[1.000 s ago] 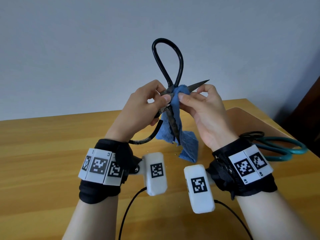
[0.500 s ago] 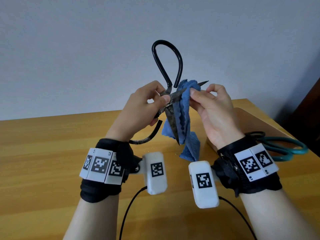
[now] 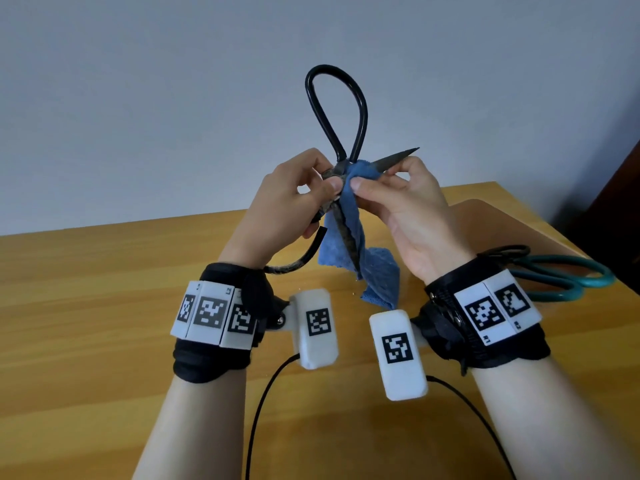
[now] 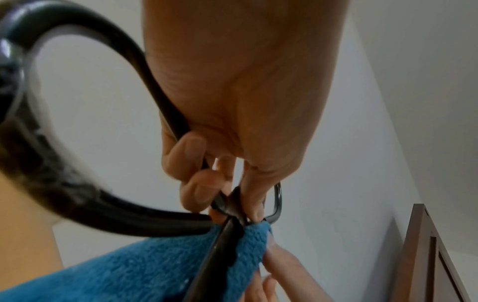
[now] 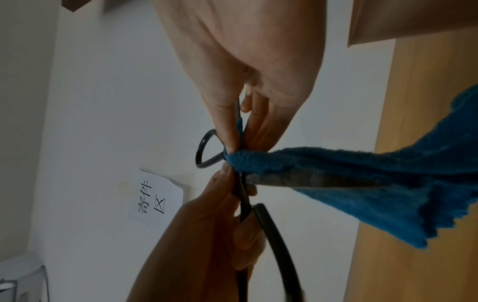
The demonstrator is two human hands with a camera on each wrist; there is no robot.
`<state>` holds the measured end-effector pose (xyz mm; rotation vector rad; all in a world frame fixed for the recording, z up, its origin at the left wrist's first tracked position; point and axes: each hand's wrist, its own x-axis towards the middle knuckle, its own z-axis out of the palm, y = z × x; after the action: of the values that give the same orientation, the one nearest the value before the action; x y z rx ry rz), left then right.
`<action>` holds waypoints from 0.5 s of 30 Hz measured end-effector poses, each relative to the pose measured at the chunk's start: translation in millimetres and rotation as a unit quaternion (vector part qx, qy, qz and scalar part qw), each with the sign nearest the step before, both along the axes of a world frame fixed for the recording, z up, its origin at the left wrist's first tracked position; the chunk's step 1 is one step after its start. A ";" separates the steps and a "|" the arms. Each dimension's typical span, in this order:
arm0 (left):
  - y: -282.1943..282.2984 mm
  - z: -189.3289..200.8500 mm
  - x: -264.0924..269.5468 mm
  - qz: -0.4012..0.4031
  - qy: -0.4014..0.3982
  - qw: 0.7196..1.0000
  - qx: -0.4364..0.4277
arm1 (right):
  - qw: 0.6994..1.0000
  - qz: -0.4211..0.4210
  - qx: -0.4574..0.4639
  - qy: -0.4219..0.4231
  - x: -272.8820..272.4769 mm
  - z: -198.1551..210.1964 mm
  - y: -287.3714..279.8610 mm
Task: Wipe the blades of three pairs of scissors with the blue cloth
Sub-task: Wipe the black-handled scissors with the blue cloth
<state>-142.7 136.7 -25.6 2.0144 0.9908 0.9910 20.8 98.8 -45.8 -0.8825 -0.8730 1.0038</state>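
Note:
Black iron scissors with big loop handles are held up over the table, blades spread apart. My left hand grips them at the pivot, thumb and fingers curled round the metal. My right hand pinches the blue cloth around the base of the upper blade, whose tip sticks out past the fingers. The lower blade points down in front of the hanging cloth. In the left wrist view the cloth wraps the blade beside the pivot.
A green-handled pair of scissors and a black-handled pair lie at the right on a wooden board on the wooden table. Cables run from both wrist cameras. A dark wooden door stands at the right.
My right hand has slid the cloth back along the upper blade towards the pivot, so more of the blade tip shows. The left hand keeps its grip; the scissors barely moved.

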 end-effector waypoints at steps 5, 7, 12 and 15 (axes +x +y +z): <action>0.3 -0.6 -0.6 -0.001 -0.014 1.000 -0.013 | 0.998 -0.032 0.016 0.058 10.5 2.2 -1.1; 0.2 -0.9 1.8 0.001 -0.010 1.000 -0.006 | 0.997 -0.032 0.012 0.070 11.1 1.3 -1.2; 1.6 -2.4 1.3 -0.001 -0.007 1.000 -0.005 | 1.000 -0.007 -0.016 0.006 0.1 0.1 -0.7; 2.5 -2.9 0.0 0.001 -0.018 1.000 -0.016 | 0.999 -0.022 0.000 0.047 10.2 1.7 -0.6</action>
<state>-142.7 139.1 -28.5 1.9646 0.9829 1.0026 31.1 98.2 -44.1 -0.8450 -0.7710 0.9984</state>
